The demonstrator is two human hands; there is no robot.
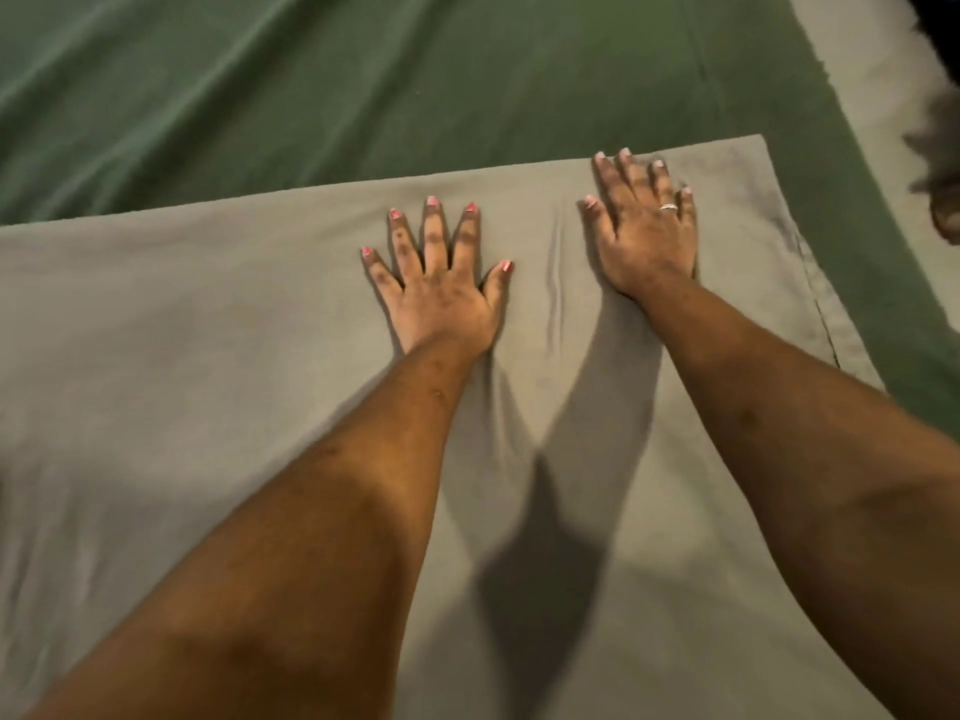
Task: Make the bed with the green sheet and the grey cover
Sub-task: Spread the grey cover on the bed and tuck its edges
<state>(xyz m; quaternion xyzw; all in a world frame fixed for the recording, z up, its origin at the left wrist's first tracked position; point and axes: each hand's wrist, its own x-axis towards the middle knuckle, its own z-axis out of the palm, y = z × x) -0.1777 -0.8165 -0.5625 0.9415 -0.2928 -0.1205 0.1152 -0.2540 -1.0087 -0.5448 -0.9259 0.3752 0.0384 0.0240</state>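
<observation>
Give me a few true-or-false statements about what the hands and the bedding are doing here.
1. Both hands lie flat, palms down, on the grey cover. True.
2. The left hand wears a ring. False: the ring is on the right hand.
3. The grey cover hides the whole green sheet. False: green shows beyond its far edge.
4. A crease runs between the hands. True.
5. The fingers are pinching up a fold. False: they are spread flat.

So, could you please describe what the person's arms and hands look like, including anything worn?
Both forearms are bare, with no sleeves in view. The left hand has pink-painted nails. The right hand has pale nails and wears a silver ring on one of its fingers. No watch or bracelet shows.
</observation>
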